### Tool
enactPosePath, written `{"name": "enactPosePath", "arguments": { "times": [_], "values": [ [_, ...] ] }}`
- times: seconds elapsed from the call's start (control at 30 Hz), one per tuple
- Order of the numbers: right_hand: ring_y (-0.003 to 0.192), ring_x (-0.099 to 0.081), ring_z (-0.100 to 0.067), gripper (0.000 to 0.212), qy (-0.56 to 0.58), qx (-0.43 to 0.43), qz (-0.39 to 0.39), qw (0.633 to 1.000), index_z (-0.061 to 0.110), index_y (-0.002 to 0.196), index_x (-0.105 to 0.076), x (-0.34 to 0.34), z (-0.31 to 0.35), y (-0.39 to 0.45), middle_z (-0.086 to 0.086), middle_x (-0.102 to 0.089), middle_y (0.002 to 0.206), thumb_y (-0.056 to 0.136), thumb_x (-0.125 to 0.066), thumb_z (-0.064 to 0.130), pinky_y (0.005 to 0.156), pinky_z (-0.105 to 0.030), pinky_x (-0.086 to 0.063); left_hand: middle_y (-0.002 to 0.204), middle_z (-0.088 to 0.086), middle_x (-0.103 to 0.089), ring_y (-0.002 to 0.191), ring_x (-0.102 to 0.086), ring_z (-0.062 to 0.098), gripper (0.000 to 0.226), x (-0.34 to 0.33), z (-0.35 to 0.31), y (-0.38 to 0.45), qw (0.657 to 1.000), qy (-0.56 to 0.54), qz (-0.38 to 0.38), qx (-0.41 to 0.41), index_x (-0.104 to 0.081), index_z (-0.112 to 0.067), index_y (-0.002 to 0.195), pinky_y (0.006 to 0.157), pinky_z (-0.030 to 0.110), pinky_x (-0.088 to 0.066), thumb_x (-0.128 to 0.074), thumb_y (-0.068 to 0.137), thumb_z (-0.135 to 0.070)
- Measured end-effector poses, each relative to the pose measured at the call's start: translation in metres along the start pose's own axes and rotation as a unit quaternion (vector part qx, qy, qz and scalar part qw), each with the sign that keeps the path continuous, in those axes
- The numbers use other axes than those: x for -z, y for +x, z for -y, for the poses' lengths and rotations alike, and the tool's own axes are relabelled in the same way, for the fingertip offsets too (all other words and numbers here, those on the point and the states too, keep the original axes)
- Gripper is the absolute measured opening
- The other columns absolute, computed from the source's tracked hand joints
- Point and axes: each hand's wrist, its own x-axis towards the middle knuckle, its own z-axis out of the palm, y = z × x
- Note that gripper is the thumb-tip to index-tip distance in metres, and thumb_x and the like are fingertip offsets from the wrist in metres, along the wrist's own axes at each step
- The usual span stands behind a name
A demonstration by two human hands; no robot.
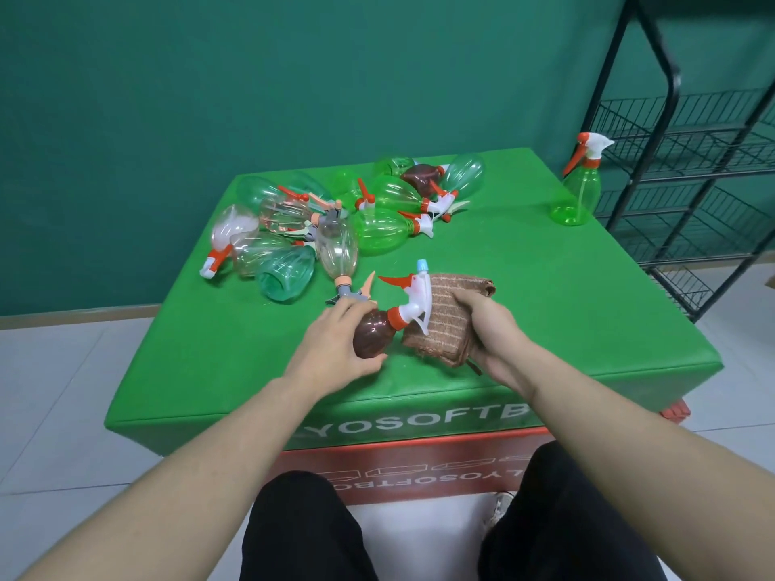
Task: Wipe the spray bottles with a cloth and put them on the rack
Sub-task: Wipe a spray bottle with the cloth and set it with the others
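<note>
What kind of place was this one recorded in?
Probably a staged recording room, not a home: plain green wall, a padded green block serving as table, an empty black wire rack on pale floor tiles.

A green table (545,308) holds a heap of bottles (335,220) lying on their sides. One green bottle (578,190) stands alone near the corner.

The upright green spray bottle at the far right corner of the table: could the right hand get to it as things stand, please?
Probably yes. The table between the right hand and the upright green spray bottle is bare, though that hand holds the brown cloth.
</note>
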Motion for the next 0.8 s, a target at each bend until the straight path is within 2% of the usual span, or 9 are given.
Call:
{"name": "enactPosePath", "arguments": {
  "times": [0.1, 0.23, 0.33, 0.4, 0.47, 0.53, 0.6, 0.67, 0.8],
  "values": [
    [0.095, -0.074, -0.024, 0.03, 0.027, 0.002, 0.03, 0.999, 0.011, 0.12, -0.064, -0.006, 0.0, 0.004, -0.01, -0.077, 0.105, 0.108, -0.041, 0.027, 0.09, -0.044, -0.058, 0.15, -0.003, -0.045, 0.131, -0.048, 0.021, 0.086, -0.003, 0.002, 0.001, 1.0, 0.017, 0.005, 0.009, -0.047, -0.024, 0.149, 0.116, 0.041, -0.038, -0.086, 0.076, -0.05],
    [0.12, -0.065, -0.033, 0.043, 0.066, -0.003, 0.068, 0.995, 0.007, 0.13, -0.062, -0.011, -0.003, 0.011, -0.016, -0.072, 0.122, 0.108, -0.035, 0.033, 0.107, -0.051, -0.049, 0.142, -0.004, -0.052, 0.126, -0.048, 0.019, 0.087, -0.007, 0.003, 0.0, 0.999, 0.036, 0.012, -0.002, -0.048, -0.025, 0.148, 0.115, 0.037, -0.036, -0.084, 0.076, -0.056],
    [0.13, -0.056, -0.039, 0.05, 0.073, -0.016, 0.095, 0.993, 0.004, 0.135, -0.061, -0.018, -0.005, 0.017, -0.018, -0.067, 0.13, 0.103, -0.04, 0.037, 0.112, -0.057, -0.042, 0.136, -0.005, -0.054, 0.123, -0.048, 0.018, 0.082, -0.009, 0.004, 0.001, 0.999, 0.038, 0.011, -0.01, -0.05, -0.026, 0.146, 0.113, 0.039, -0.037, -0.083, 0.076, -0.055],
    [0.133, -0.053, -0.04, 0.053, 0.088, -0.027, 0.094, 0.991, 0.003, 0.137, -0.06, -0.025, -0.006, 0.023, -0.016, -0.071, 0.123, 0.102, -0.04, 0.038, 0.11, -0.054, -0.045, 0.135, -0.006, -0.054, 0.121, -0.048, 0.017, 0.08, -0.009, 0.005, 0.002, 0.999, 0.035, 0.012, -0.012, -0.051, -0.027, 0.145, 0.113, 0.04, -0.038, -0.082, 0.076, -0.054],
    [0.123, -0.061, -0.038, 0.056, 0.104, -0.038, 0.089, 0.99, -0.002, 0.135, -0.059, -0.028, -0.006, 0.027, -0.011, -0.077, 0.096, 0.105, -0.03, 0.036, 0.094, -0.046, -0.051, 0.134, -0.006, -0.055, 0.121, -0.049, 0.018, 0.079, -0.009, 0.006, 0.001, 0.999, 0.031, 0.012, -0.018, -0.052, -0.027, 0.144, 0.113, 0.04, -0.037, -0.082, 0.076, -0.052],
    [0.089, -0.072, -0.03, 0.053, 0.098, -0.041, 0.102, 0.989, 0.002, 0.116, -0.071, -0.026, -0.008, 0.029, -0.01, -0.075, 0.086, 0.105, -0.03, 0.034, 0.083, -0.042, -0.049, 0.134, -0.006, -0.055, 0.121, -0.049, 0.018, 0.078, -0.01, 0.005, 0.001, 0.999, 0.03, 0.012, -0.021, -0.052, -0.027, 0.144, 0.113, 0.04, -0.037, -0.083, 0.076, -0.051],
    [0.087, -0.073, -0.029, 0.052, 0.107, -0.044, 0.109, 0.987, 0.005, 0.111, -0.074, -0.026, -0.007, 0.028, -0.012, -0.076, 0.101, 0.104, -0.032, 0.035, 0.091, -0.046, -0.05, 0.134, -0.006, -0.055, 0.12, -0.049, 0.018, 0.077, -0.009, 0.006, 0.002, 0.999, 0.029, 0.013, -0.016, -0.052, -0.027, 0.143, 0.112, 0.04, -0.037, -0.083, 0.076, -0.049],
    [0.109, -0.069, -0.033, 0.051, 0.125, -0.048, 0.12, 0.984, 0.005, 0.124, -0.069, -0.026, -0.003, 0.026, -0.015, -0.072, 0.122, 0.104, -0.032, 0.034, 0.105, -0.049, -0.048, 0.132, -0.006, -0.056, 0.118, -0.049, 0.018, 0.077, -0.009, 0.006, 0.004, 0.999, 0.027, 0.016, -0.008, -0.053, -0.027, 0.143, 0.111, 0.04, -0.038, -0.082, 0.075, -0.049],
    [0.126, -0.06, -0.036, 0.051, 0.137, -0.055, 0.129, 0.981, 0.004, 0.134, -0.06, -0.017, 0.002, 0.021, -0.02, -0.065, 0.133, 0.104, -0.032, 0.034, 0.109, -0.051, -0.046, 0.132, -0.005, -0.056, 0.117, -0.05, 0.02, 0.078, -0.009, 0.003, 0.008, 0.999, 0.035, 0.031, -0.001, -0.052, -0.031, 0.144, 0.109, 0.042, -0.04, -0.082, 0.075, -0.049]
  ]
}}
